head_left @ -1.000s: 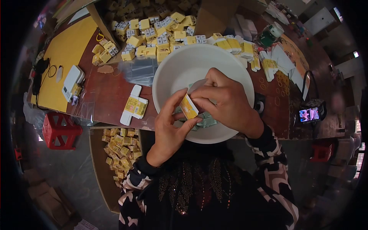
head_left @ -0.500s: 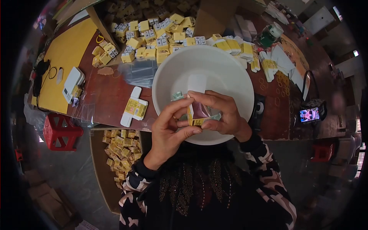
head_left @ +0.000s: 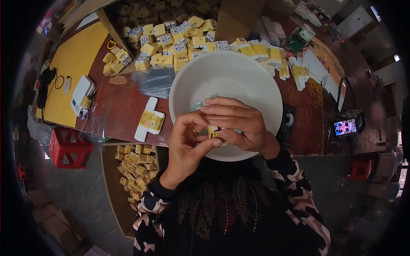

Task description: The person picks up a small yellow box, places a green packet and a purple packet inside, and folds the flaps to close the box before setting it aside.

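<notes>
Over the near half of a white basin [head_left: 188, 81], both my hands are closed around a small yellow-and-white carton [head_left: 213, 131]. My left hand [head_left: 188, 138] grips its left side, the thumb along the lower front. Across the carton's top lie the fingers of my right hand [head_left: 241, 123], with that thumb against its right side. Most of the carton, its flap included, is hidden behind my fingers. Small green packets [head_left: 196, 106] show in the basin just beyond my hands.
Flat yellow-and-white cartons [head_left: 150, 120] lie left of the basin, near clear plastic sheets [head_left: 158, 81]. Behind it many small yellow boxes [head_left: 171, 40] spill from a large cardboard box. Below the table edge stands a carton of yellow boxes [head_left: 136, 166]. A red stool [head_left: 70, 147] is at left.
The white flap that stood upright is out of sight now, and my right fingers have come down over the carton's top. The purplish content that showed inside is covered.
</notes>
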Demonstrator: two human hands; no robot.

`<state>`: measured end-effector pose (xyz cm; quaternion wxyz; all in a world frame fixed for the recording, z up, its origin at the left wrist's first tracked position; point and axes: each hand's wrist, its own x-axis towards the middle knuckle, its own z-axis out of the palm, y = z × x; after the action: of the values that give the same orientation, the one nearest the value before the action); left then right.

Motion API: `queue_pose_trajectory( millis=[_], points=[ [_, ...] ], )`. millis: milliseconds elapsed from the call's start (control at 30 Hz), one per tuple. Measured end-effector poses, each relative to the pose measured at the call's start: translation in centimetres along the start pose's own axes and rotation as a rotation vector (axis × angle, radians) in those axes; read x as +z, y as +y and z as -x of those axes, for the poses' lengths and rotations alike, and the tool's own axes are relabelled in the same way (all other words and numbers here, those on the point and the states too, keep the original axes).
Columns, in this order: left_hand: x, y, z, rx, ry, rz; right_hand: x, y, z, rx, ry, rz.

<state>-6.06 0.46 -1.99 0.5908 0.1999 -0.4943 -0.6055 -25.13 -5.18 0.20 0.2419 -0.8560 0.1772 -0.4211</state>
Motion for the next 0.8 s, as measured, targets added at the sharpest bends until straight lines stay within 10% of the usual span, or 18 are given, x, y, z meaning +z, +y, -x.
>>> queue_pose_trajectory(
  millis=[800],
  points=[
    [0.2,3.8,-0.8,-0.272,0.069,-0.231,1.2,-1.5,-0.2,0.372,0.143,-0.323]
  ],
)
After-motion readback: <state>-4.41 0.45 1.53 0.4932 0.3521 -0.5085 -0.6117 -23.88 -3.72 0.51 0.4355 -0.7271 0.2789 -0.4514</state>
